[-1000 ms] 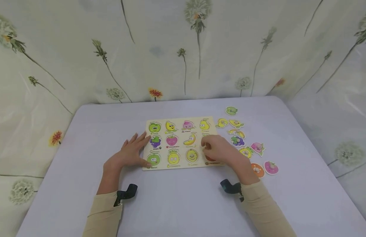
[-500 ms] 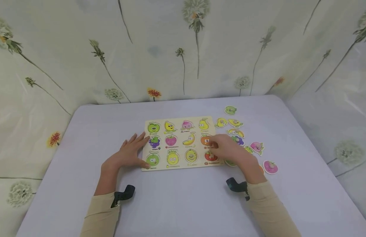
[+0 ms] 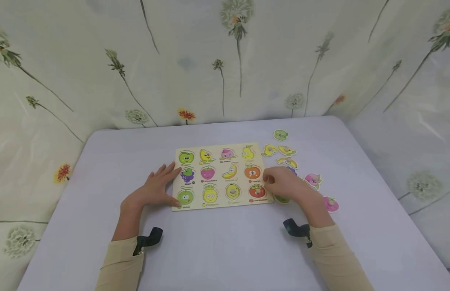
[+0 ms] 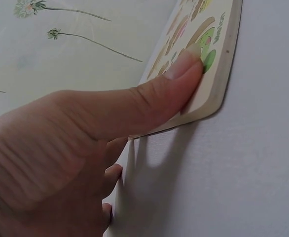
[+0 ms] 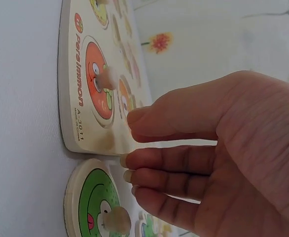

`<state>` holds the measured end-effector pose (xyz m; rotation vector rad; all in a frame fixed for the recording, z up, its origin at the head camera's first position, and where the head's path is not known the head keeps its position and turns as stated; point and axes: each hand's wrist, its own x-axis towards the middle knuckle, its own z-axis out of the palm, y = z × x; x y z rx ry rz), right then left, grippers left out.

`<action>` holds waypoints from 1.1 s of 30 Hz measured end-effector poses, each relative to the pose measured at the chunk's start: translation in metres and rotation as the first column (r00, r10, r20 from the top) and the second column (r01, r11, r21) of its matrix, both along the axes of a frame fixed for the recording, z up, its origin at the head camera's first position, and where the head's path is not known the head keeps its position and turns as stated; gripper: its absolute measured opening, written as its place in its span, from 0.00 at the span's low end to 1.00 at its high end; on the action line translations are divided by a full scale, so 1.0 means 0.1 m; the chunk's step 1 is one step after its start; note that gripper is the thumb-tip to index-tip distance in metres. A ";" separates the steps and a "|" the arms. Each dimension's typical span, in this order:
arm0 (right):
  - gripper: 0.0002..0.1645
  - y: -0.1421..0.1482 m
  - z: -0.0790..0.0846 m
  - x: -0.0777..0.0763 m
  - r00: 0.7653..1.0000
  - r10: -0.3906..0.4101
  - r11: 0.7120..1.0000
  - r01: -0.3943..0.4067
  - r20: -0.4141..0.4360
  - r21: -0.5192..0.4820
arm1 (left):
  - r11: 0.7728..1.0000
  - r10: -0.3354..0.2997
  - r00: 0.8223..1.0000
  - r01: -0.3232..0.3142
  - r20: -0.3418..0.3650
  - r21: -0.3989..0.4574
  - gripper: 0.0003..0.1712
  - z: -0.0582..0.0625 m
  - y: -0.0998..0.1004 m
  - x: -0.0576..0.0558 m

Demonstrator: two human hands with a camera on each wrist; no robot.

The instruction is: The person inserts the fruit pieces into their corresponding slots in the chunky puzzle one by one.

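Observation:
A pale wooden fruit puzzle board point(image 3: 219, 205) lies flat on the table. My left hand point(image 3: 157, 186) steadies its left side with spread fingers, the thumb point(image 4: 179, 69) pressing on the corner by the melon picture. My right hand point(image 3: 283, 184) hovers at the board's right edge. In the right wrist view its thumb and fingertips are apart with nothing between them. The red persimmon piece point(image 5: 92, 74), with its wooden knob, sits in its slot. A lemon piece point(image 3: 233, 191) also lies in its place. Just beyond the edge is a round green piece point(image 5: 90, 205) with a smiling face.
Several loose fruit pieces lie right of the board, among them a green one point(image 3: 281, 135) at the back, a yellow pear point(image 3: 269, 150), a pink peach point(image 3: 313, 179) and a magenta strawberry point(image 3: 331, 204). My right hand and forearm cover some. A flowered curtain point(image 3: 195, 60) hangs behind the table.
My right hand has drawn away rightward from the persimmon and orange spots to the board's edge, uncovering both. The left hand keeps its place on the board. The head view has shifted slightly.

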<state>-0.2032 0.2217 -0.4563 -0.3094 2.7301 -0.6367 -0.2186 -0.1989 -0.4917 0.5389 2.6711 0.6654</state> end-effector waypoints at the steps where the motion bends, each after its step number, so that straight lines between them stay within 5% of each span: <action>1: 0.09 0.01 0.00 0.00 1.000 -0.004 1.000 0.004 0.001 0.002 | 1.000 -0.004 1.000 0.004 -0.001 0.002 0.69 0.00 0.00 0.00; 33: 0.06 0.23 0.10 0.08 0.991 -0.060 0.997 0.054 0.120 0.051 | 0.999 -0.039 0.999 0.039 0.030 0.006 0.69 0.03 -0.01 -0.05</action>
